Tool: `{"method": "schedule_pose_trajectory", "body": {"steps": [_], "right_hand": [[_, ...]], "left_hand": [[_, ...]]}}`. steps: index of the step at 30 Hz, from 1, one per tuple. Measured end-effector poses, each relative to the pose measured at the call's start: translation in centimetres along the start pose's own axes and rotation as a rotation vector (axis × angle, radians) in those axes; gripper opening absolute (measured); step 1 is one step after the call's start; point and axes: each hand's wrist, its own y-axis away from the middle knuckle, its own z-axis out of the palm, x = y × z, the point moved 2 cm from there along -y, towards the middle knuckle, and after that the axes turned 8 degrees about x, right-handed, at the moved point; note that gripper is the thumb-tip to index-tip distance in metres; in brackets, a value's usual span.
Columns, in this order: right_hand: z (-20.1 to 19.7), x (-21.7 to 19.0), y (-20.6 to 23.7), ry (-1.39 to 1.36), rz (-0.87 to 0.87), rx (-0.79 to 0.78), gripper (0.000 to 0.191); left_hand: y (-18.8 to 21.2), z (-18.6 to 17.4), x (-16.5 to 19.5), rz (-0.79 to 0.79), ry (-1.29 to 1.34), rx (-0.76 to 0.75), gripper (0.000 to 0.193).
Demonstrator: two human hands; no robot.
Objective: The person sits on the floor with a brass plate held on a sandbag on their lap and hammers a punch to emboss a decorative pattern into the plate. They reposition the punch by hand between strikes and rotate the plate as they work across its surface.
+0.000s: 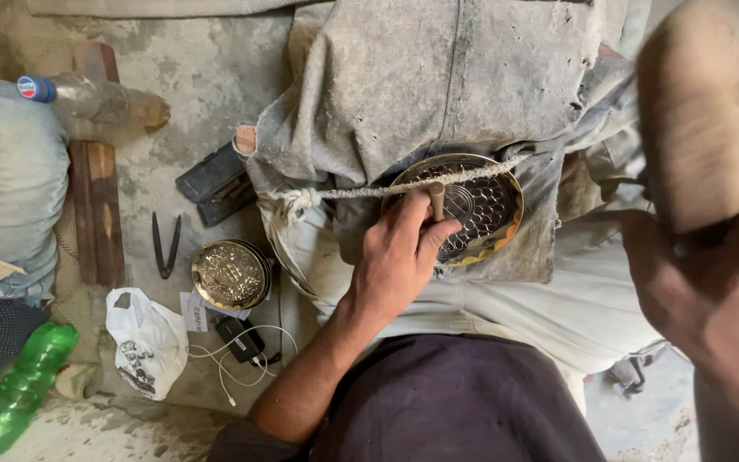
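Closest to the camera, the right hand point(699, 291) is raised and blurred, its fingers clamped around the handle of a wooden mallet point(694, 111), whose head stands high above and to the right of the work. Lower, the left hand point(399, 257) has its fingers closed on a small punch point(437, 199), held nearly upright with its tip on the engraved brass plate point(481, 205). The plate lies just beyond these fingertips, on grey cloth point(438, 77), under a rope point(361, 192). The left hand is nearer to it. A second brass plate point(228, 274) lies on the floor, well apart.
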Motion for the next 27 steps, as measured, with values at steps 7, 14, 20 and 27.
{"method": "schedule_pose_trajectory", "body": {"steps": [7, 14, 20, 27], "right_hand": [[0.2, -3.4, -3.7, 0.779, -0.550, -0.202, 0.042], [-0.3, 1.6, 0.9, 0.378, -0.024, -0.066, 0.041], [2.1, 4.7, 9.1, 0.359, 0.248, -0.009, 0.040], [2.2, 7.4, 12.7, 0.120, 0.502, 0.007, 0.052]], "left_hand": [[-0.2, 0.0, 0.4, 0.013, 0.012, -0.055, 0.035], [-3.1, 0.3, 1.5, 0.117, 0.011, -0.324, 0.037], [-4.9, 0.3, 2.7, 0.106, -0.004, -0.679, 0.033], [-5.3, -0.9, 2.8, 0.141, -0.020, -0.499, 0.032]]}}
